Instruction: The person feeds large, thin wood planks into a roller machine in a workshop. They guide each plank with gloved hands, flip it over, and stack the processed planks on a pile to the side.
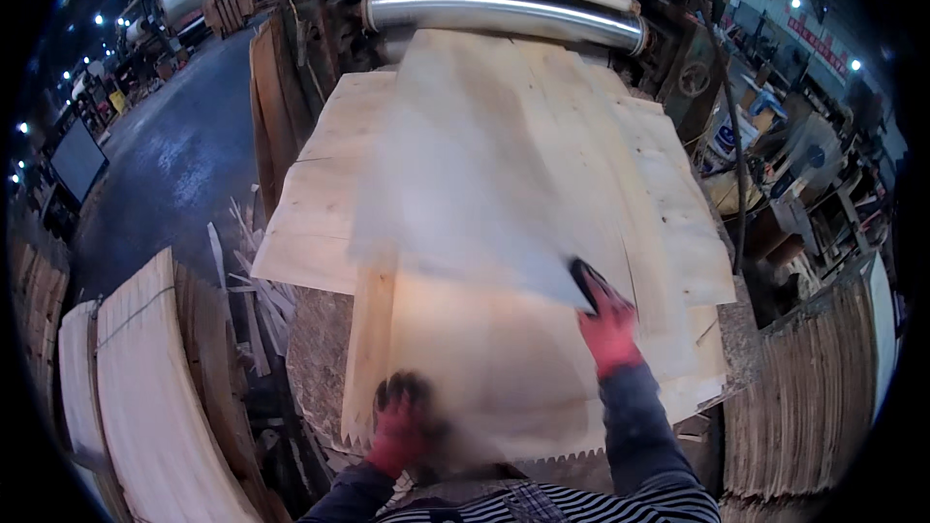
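Note:
My right hand [608, 322], in a red glove with black fingertips, is closed on the near corner of a pale wood veneer sheet [436, 179]. That sheet is smeared by motion and stretches away from the hand toward the far left. Below it lies a stack of veneer sheets [310, 199], their edges uneven and one near edge jagged. My left hand [400, 426], gloved the same way, is low over the near left part of the stack. Motion blurs its fingers, so whether they touch or hold a sheet cannot be made out.
A shiny metal roller [504, 15] spans the far end of the stack. More veneer stands bundled at the left [145, 378] and at the right [804, 407]. Wood scraps [257, 305] lie left of the stack, beside a dark floor [174, 165]. A dark cable [736, 165] hangs at the right.

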A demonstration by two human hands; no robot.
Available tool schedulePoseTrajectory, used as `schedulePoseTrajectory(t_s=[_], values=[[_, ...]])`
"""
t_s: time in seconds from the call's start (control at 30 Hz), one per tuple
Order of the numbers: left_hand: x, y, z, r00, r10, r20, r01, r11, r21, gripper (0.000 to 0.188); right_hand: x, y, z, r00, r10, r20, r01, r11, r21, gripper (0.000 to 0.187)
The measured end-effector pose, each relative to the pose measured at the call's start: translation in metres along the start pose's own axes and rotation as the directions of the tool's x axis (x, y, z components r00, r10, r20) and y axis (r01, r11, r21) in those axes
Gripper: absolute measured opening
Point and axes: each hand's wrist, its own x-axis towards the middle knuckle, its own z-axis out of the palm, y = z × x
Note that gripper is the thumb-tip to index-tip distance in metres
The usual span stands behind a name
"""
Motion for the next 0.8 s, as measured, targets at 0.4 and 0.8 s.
schedulePoseTrajectory(t_s=[0.4, 0.8], values=[[-0.004, -0.001, -0.002, 0.990, 0.080, -0.119, -0.084, 0.996, -0.029, 0.074, -0.233, 0.002, -0.318, 0.579, 0.587, -0.566, -0.357, 0.807, 0.471, 0.037], [-0.007, -0.004, 0.003, 0.977, 0.053, -0.207, -0.055, 0.998, -0.008, 0.075, -0.073, -0.052, -0.204, 0.887, 0.153, -0.436, -0.114, 0.987, 0.116, 0.017]])
